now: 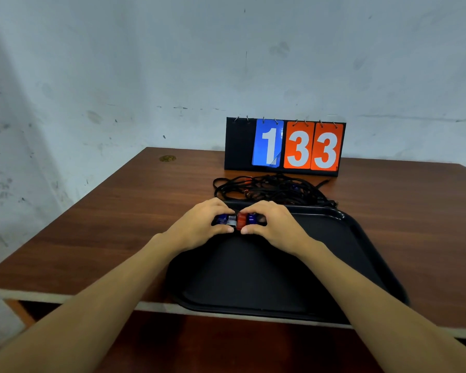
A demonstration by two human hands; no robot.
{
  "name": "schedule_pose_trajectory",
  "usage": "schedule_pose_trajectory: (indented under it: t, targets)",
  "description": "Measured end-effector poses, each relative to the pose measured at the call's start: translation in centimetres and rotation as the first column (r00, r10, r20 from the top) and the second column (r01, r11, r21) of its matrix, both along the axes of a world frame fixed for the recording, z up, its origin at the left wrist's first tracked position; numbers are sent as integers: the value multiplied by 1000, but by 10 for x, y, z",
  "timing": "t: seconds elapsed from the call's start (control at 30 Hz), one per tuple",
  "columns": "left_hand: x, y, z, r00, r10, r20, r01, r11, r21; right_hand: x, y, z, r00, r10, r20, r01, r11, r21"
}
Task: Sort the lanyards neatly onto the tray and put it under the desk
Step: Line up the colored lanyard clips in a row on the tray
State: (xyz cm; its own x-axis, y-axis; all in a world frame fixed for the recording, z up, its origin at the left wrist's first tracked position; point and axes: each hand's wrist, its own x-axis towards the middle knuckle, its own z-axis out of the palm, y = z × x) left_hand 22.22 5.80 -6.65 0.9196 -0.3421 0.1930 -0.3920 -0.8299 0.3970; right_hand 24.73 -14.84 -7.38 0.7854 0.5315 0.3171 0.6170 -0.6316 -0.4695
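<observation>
A black tray [253, 278] lies on the brown desk [119, 211], its near edge overhanging the desk's front. At the tray's far end my left hand [199, 224] and my right hand [275, 224] press together on a row of lanyard clips [237, 220] coloured blue, grey and red. The black lanyard cords [269, 188] trail off in a tangled heap on the desk behind the tray. My fingers hide part of the clips.
A flip scoreboard [285, 146] reading 1 33 stands at the back of the desk, just behind the cords. A brass fitting [167, 158] sits at the desk's far left. A grey wall rises behind. Open space shows below the desk's front edge.
</observation>
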Motion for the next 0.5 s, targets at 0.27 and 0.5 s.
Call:
schedule_pose_trajectory:
  t: [0.27, 0.5]
  targets:
    - [4, 4, 11, 1000, -3, -22, 1, 998, -70, 5, -7, 10, 999, 0, -47, -1, 1000, -22]
    - [33, -3, 35, 994, 98, 56, -84, 974, -213, 39, -35, 35, 986, -164, 32, 160, 981, 111]
